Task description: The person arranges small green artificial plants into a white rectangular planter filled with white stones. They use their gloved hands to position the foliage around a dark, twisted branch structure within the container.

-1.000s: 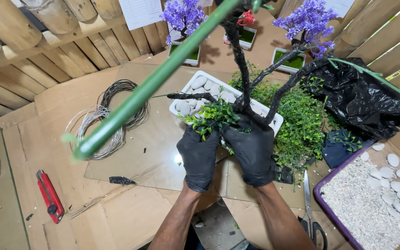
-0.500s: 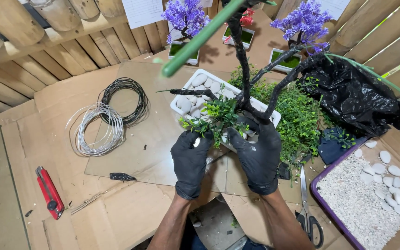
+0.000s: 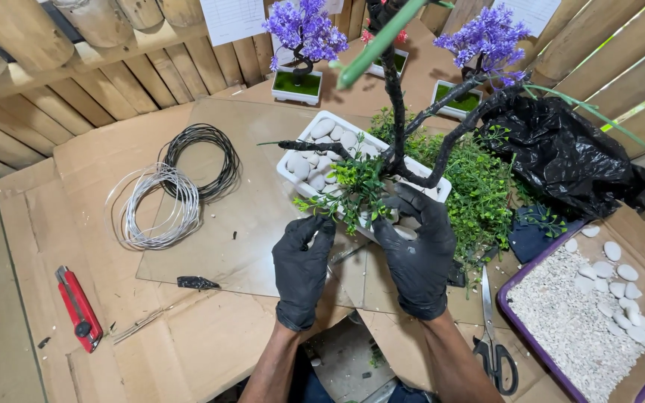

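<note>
Both hands wear black gloves and work at the near edge of a white rectangular planter (image 3: 315, 142). The left hand (image 3: 302, 269) curls its fingers loosely together at the planter's near rim, just under a tuft of green leaf sprigs (image 3: 349, 186); whether that grip clamps a sprig I cannot tell. At three o'clock from it, the right hand (image 3: 417, 257) spreads its fingers apart over the planter's near corner, fingertips touching the foot of the black trunk (image 3: 393, 112), clamped on nothing that shows.

The planter sits near the middle of the cardboard-covered surface (image 3: 210, 343), on a clear sheet, set at a slant. It is filled with smooth white pebbles, and the dark, rough, wrapped trunk rises from it and forks into bare black branches, one stub reaching toward nine o'clock.

At three o'clock lies a heap of loose green foliage (image 3: 487, 186), beyond it a crumpled black plastic bag (image 3: 569, 157). At nine o'clock lie wire coils (image 3: 169, 190), black and silver. At eight o'clock is a red utility knife (image 3: 78, 307). At four o'clock lie scissors (image 3: 493, 336) and a purple tray of white gravel (image 3: 584, 321). At twelve o'clock stand small purple-flowered trees (image 3: 304, 30).
</note>
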